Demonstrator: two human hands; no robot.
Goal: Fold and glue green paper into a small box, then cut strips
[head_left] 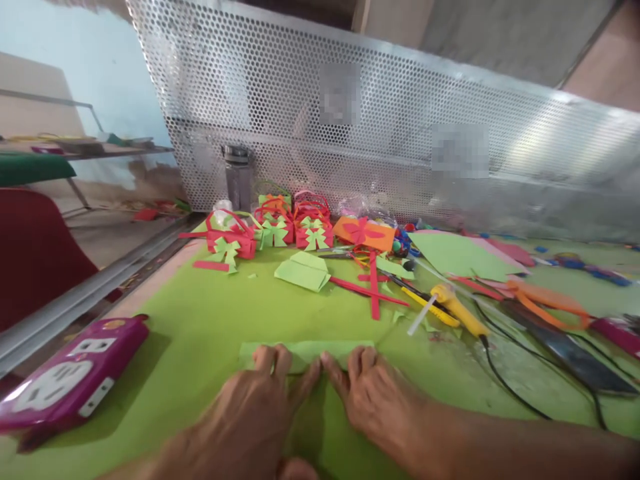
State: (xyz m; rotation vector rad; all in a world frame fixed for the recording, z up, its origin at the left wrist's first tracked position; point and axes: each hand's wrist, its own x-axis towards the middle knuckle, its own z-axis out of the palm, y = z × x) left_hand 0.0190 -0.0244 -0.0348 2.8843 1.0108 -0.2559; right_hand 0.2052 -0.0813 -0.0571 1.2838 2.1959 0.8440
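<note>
A light green sheet of paper (306, 352), folded into a long narrow strip, lies flat on the green table top (215, 320) in front of me. My left hand (253, 407) grips its left part, fingers bent and pressed down along the fold. On the other half, my right hand (380, 397) pinches the paper the same way. Both index fingers nearly meet at the middle of the strip. Beyond it rests a folded light green paper piece (303, 270). The underside of the strip is hidden by my fingers.
Small red paper baskets (314, 233) with green bows stand at the back, near a dark bottle (237, 177). A yellow glue gun (460, 310) with cord, a phone (565, 347) and orange scissors (550, 300) lie right. A purple power strip (80, 373) is left. Perforated metal (280, 87) rises behind.
</note>
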